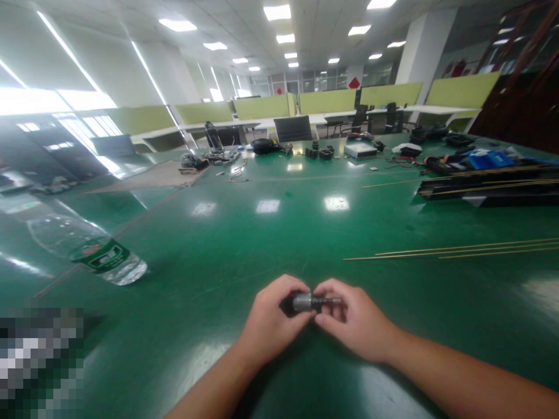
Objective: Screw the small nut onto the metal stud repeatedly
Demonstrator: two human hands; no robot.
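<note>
Both my hands meet low in the middle of the head view, resting on a green table (262, 244). Between them is a small metal cylindrical part (305, 302), grey with a dark end and a thin shaft pointing right. My left hand (271, 326) is closed round its dark left end. My right hand (353, 326) pinches the shaft end with thumb and fingers. The part lies just above the table surface.
A clear plastic water bottle (87, 247) with a green label stands at the left. Thin brass rods (458, 250) lie to the right. Black trays and a blue box (489, 158) sit far right; tools and small boxes (360, 150) line the far edge.
</note>
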